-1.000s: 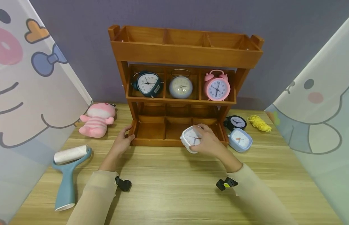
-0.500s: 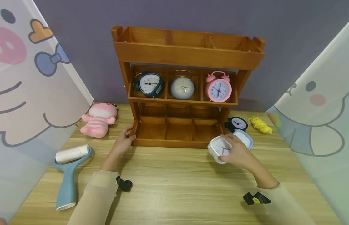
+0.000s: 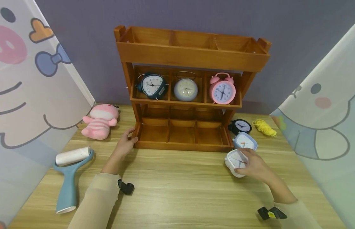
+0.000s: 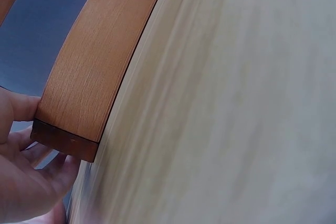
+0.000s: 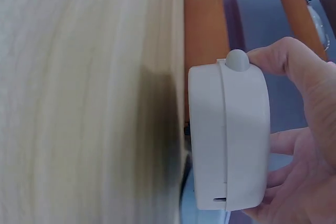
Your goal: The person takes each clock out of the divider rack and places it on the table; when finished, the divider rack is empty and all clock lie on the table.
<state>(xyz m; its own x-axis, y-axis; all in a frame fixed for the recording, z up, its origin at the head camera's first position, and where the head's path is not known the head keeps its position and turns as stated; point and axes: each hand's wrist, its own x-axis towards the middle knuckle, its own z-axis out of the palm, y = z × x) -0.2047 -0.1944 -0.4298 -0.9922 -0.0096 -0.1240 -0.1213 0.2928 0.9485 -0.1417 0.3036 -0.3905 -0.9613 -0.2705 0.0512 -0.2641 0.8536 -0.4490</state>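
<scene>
A white alarm clock [image 3: 236, 162] is pinched in the right hand [image 3: 256, 167], in front of a light blue clock [image 3: 245, 141] at the shelf's right. In the right wrist view the white clock [image 5: 228, 137] appears side-on, the right hand's [image 5: 310, 108] thumb and fingers at its edges. My left hand [image 3: 123, 144] grips the front left corner of the wooden shelf [image 3: 183, 146]. The left wrist view shows the left hand [image 4: 31, 166] with its thumb and fingers around the end of the wooden board [image 4: 100, 61].
The middle tier holds a dark teal clock [image 3: 151, 86], a round silver clock [image 3: 185, 89] and a pink clock [image 3: 223, 91]. Right of the shelf are a black clock [image 3: 241, 126] and yellow yarn [image 3: 264, 127]. A pink plush [image 3: 99, 122] and a lint roller [image 3: 69, 178] lie left.
The right hand has carried the white clock from in front of the lowest tier rightward and toward the near side. The left hand has stayed at the shelf corner.
</scene>
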